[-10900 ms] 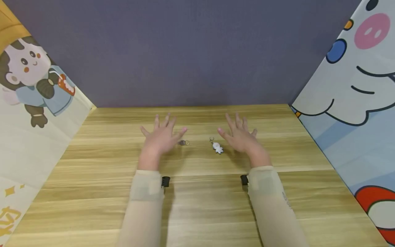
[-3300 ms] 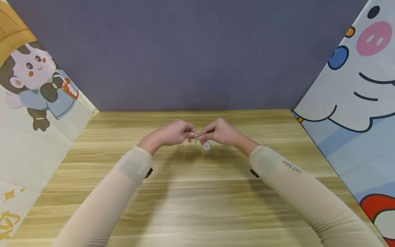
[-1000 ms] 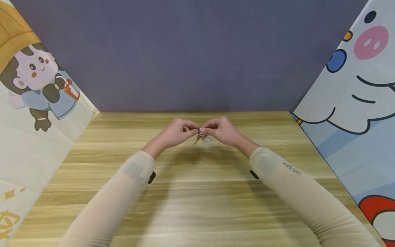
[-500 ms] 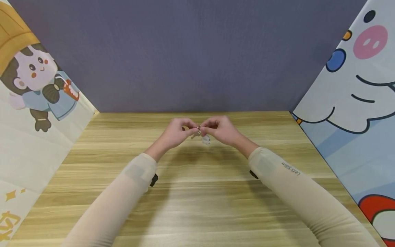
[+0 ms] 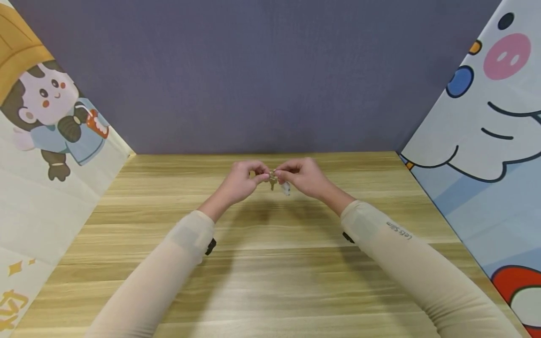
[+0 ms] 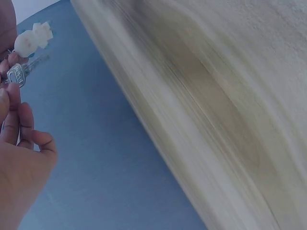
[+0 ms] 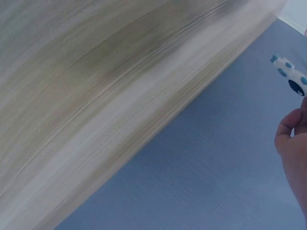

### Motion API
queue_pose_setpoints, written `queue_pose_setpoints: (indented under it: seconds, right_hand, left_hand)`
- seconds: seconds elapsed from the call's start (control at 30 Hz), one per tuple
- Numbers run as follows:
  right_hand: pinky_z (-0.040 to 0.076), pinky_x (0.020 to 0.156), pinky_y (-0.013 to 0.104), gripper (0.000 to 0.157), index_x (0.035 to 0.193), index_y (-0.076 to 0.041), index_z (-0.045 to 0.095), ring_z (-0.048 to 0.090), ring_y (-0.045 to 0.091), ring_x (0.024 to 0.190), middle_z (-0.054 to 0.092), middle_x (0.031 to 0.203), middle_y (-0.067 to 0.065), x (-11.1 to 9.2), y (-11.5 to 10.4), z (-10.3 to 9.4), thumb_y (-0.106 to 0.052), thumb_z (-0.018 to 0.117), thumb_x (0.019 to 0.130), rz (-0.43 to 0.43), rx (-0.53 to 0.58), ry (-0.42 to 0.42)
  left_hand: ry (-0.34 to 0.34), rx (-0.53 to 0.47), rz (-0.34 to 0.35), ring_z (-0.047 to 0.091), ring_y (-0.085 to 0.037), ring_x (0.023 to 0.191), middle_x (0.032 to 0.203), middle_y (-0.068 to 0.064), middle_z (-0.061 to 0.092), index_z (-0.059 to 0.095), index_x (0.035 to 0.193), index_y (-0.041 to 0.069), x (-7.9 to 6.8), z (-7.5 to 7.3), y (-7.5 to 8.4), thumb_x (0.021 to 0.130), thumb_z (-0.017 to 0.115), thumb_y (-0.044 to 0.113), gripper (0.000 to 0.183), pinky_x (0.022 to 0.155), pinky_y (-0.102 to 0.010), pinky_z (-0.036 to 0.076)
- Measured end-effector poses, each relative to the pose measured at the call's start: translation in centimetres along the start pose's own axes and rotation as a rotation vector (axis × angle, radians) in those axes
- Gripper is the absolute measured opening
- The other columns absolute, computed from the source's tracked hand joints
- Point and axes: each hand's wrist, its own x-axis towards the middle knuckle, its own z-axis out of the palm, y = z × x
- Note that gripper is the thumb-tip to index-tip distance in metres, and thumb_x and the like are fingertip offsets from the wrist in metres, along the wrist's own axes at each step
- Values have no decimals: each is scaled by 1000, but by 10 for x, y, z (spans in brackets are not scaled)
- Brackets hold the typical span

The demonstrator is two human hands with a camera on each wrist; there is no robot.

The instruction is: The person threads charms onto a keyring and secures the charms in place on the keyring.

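Both hands meet in the air over the table's far part. My left hand (image 5: 241, 184) pinches a small metal key ring (image 5: 271, 174) between thumb and fingers. A key (image 5: 272, 184) hangs down between the two hands; its patterned metal head (image 6: 17, 75) shows just beyond the left fingertips in the left wrist view. With thumb and fingertips, my right hand (image 5: 307, 179) holds the metal end of a keychain. The keychain's white figure charm (image 5: 286, 188) dangles below those fingertips, with blue patches and a dark spot in the right wrist view. Fingers hide how ring and keychain join.
The wood-grain table (image 5: 270, 281) lies under both arms. A grey-blue panel (image 5: 270, 75) stands along its far edge. Printed cartoon panels flank it: a figure (image 5: 55, 108) on the left and a pink-snouted one (image 5: 507, 56) on the right.
Key and keychain lay apart on the table at first, with both hands spread; now both are held up together. Lately the key has swung to hang straight down, and the charm has turned.
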Motion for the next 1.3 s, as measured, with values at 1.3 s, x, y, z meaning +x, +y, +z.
queue_pose_setpoints:
  seconds: [1.3]
  right_hand:
    - [62, 92, 30, 21, 113, 5, 79, 77, 13, 86, 81, 87, 0, -5, 6, 6, -12, 71, 103, 77, 337, 102]
  left_hand:
    - [137, -312, -85, 62, -18, 94, 104, -7, 76, 77, 110, 9, -2, 23, -4, 101, 75, 19, 13, 83, -32, 49]
